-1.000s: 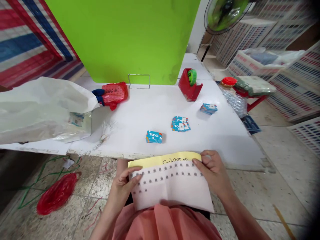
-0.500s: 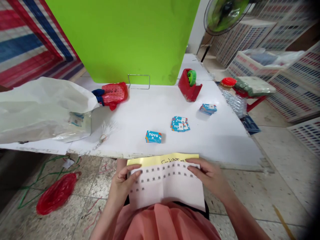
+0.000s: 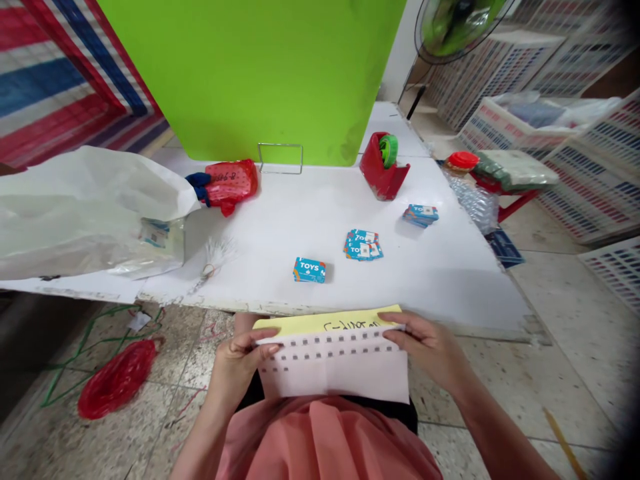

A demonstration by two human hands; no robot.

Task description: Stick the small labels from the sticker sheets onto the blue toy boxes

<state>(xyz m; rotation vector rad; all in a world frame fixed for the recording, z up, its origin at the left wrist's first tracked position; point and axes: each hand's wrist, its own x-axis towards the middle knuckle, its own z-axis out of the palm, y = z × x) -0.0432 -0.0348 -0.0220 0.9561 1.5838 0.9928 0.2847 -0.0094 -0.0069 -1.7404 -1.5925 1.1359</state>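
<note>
A white sheet (image 3: 335,377) printed with rows of small dark squares is stretched between my two hands over my lap. Its top edge is a yellow strip (image 3: 310,324) with black handwriting. My left hand (image 3: 243,363) pinches the left edge between thumb and fingers. At the upper right corner, my right hand (image 3: 425,343) grips it the same way. Just beyond, on the table, lies a stack of blue "TOYS" cards (image 3: 309,270). A looser pile of these cards (image 3: 363,245) and another card stack (image 3: 421,215) lie to its right.
On the white table (image 3: 280,220) stand a red tape dispenser (image 3: 383,170), a wire stand (image 3: 281,159) and a red plastic packet (image 3: 233,183). A large white bag (image 3: 90,213) lies at left, by white ties (image 3: 213,260). A green board (image 3: 265,73) rises behind.
The sheet now looks flatter and its lower edge sits higher. My hands have spread slightly apart, still gripping it. The table items shift a little with the camera.
</note>
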